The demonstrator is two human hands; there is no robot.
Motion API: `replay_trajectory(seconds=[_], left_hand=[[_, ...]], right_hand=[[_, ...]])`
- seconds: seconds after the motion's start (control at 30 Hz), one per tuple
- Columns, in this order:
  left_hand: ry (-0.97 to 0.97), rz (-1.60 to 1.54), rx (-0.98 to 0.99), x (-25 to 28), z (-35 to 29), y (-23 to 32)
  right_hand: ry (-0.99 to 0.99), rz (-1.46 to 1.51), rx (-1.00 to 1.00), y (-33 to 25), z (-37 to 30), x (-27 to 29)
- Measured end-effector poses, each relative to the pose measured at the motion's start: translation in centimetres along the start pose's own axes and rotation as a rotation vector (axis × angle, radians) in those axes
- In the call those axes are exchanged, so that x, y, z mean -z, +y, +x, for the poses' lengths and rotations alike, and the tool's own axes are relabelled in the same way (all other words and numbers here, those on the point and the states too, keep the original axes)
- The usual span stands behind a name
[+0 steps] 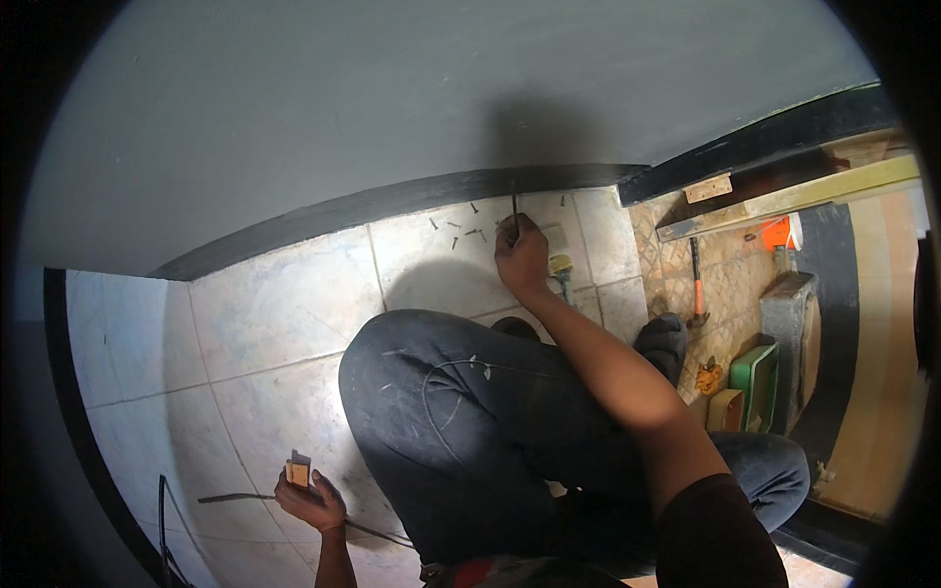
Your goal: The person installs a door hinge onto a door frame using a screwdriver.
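Note:
My right hand (522,257) is closed around a thin dark rod (515,199), held upright against the dark skirting (412,193) at the foot of the grey wall. I cannot make out the rod's kind. Several screws (454,241) lie scattered on the tiled floor to the left of that hand, and a single screw (562,201) lies to its right. At the lower left, my left hand (314,504) grips a small wood-coloured block (297,473) with a grey piece behind it. A small tool with a yellowish end (560,267) is on the floor beside my right wrist.
A dark cable (235,497) runs over the tiles under my left hand. To the right are a hammer (698,294) with an orange handle, a long board (784,201), an orange-and-white container (782,233) and a green tray (753,384). My bent knee (392,382) fills the middle.

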State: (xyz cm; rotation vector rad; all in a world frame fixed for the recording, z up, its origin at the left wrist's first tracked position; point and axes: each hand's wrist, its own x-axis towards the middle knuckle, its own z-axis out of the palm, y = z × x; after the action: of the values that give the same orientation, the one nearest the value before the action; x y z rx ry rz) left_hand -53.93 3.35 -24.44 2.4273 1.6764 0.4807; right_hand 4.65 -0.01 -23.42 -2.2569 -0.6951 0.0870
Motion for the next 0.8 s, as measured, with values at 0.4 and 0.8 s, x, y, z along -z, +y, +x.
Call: replay_trajectory(seconds=[0.4,0.8], left_hand=[[0.041,-0.006,-0.014,-0.3,0.0,0.0],[-0.003,0.001,0.002,0.3,0.0,0.2]], right_hand=[[-0.067,-0.199,-0.026,-0.9,-0.5,-1.8],[-0.256,-0.424,-0.023,-2.2,-1.6,-1.0]])
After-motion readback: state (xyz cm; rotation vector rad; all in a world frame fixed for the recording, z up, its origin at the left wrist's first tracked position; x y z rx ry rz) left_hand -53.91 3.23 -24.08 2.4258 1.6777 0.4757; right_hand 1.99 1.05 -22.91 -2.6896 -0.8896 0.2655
